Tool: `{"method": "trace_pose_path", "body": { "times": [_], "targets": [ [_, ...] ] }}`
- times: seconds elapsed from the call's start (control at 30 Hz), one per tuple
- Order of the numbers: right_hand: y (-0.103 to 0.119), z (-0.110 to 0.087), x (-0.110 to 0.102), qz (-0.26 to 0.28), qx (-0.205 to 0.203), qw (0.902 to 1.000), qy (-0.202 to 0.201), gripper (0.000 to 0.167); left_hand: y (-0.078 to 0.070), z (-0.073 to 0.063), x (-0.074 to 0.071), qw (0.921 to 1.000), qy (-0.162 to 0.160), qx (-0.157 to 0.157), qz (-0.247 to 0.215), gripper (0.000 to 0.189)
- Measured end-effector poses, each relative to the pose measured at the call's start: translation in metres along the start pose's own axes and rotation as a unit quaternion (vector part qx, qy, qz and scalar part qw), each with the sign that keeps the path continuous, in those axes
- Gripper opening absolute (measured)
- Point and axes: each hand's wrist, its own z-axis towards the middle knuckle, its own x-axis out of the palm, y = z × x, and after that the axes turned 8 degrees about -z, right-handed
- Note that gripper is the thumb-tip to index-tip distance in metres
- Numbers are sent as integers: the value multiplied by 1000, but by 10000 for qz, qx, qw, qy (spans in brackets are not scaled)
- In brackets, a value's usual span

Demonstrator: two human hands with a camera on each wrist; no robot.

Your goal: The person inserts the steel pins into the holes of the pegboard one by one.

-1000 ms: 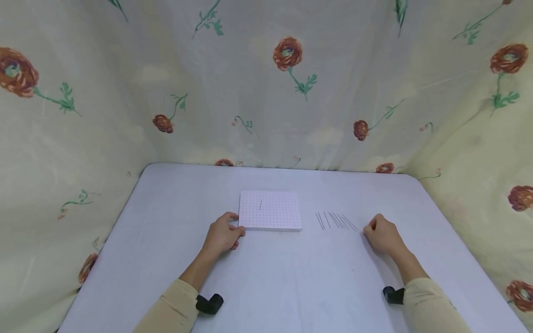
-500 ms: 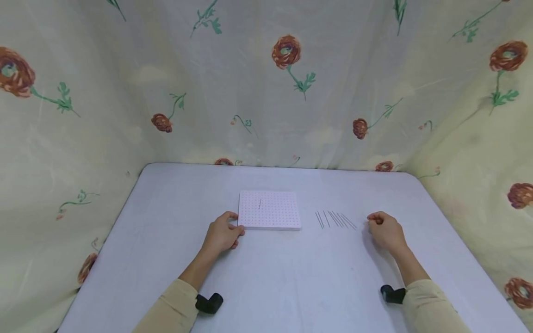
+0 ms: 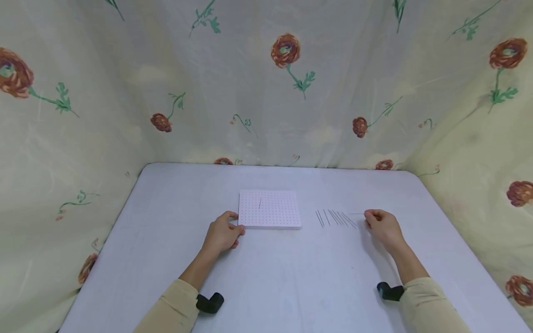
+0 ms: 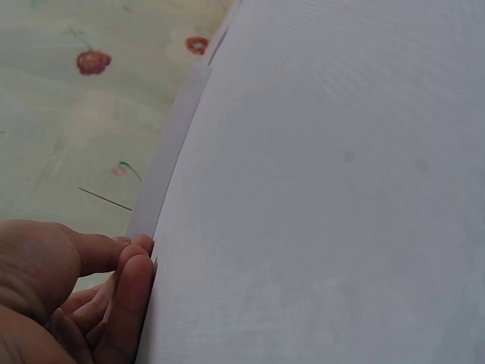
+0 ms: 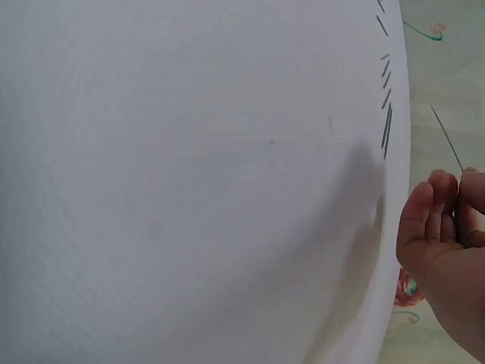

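Note:
A white board with rows of small holes (image 3: 279,212) lies mid-table, one thin dark rod (image 3: 260,203) standing up from it. My left hand (image 3: 222,233) holds the board's near-left corner, thumb at the front edge and a finger along the left side. In the left wrist view its fingers (image 4: 132,292) are at the board's edge (image 4: 170,152). My right hand (image 3: 384,227) pinches a thin needle-like rod (image 3: 356,213) that points left. This rod (image 5: 447,138) extends beyond the fingertips in the right wrist view. Its other end is hidden in the hand.
Several loose thin rods (image 3: 335,218) lie slanted in a row between the board and my right hand. The white table (image 3: 300,277) is bordered by a flowered cloth (image 3: 250,83) at the back and sides. A black device (image 3: 210,303) is on each wrist.
My right hand has risen slightly off the table, its fingers shifting, and the rod in its pinch now shows pointing left. The left hand and board stay put.

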Motion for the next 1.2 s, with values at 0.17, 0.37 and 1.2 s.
{"method": "trace_pose_path", "body": {
  "times": [0.17, 0.37, 1.2],
  "targets": [
    [6, 3, 3, 927, -14, 9954, 226, 40, -1, 1, -2, 10000, -30, 33, 30, 44],
    [11, 5, 6, 1376, -122, 9902, -209, 41, 0, 1, -4, 10000, -43, -3, 25, 45],
    [69, 5, 40, 778, -465, 9906, -1021, 24, 3, 2, -2, 9999, 16, 101, 33, 44]
  ]
}}
